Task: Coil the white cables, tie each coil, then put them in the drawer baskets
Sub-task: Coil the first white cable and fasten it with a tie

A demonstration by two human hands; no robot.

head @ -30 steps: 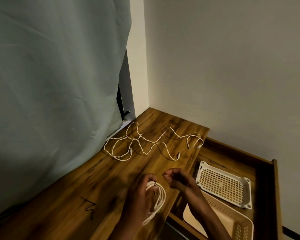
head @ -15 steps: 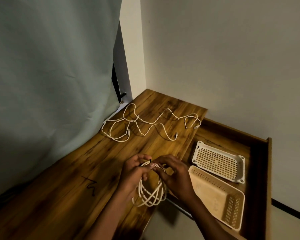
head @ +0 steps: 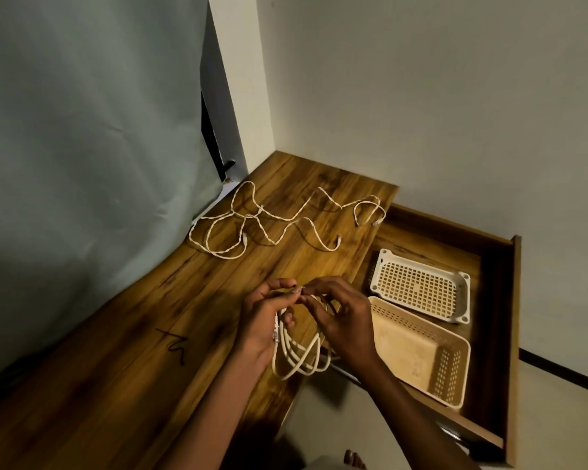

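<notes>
Two hands on one coil: my left hand [head: 263, 320] and right hand [head: 340, 320] meet over the near edge of the wooden desk [head: 116, 368], holding the coiled white cable [head: 299, 357] between them. Its loops hang down from my fingers, long axis running roughly top to bottom, the rounded bottom sagging toward me past the desk edge. My left thumb and forefinger pinch the top of the coil, the other fingers curled around one side; my right fingertips pinch narrow at the same spot, wrist cocked inward. Something small and dark sits in that pinch, perhaps a tie, too tiny to tell. Farther back, the loose white cables [head: 272, 222] sprawl across the desk. To my right, the open drawer [head: 510, 300] holds a white basket [head: 421, 286] and a beige basket [head: 421, 354] side by side.
</notes>
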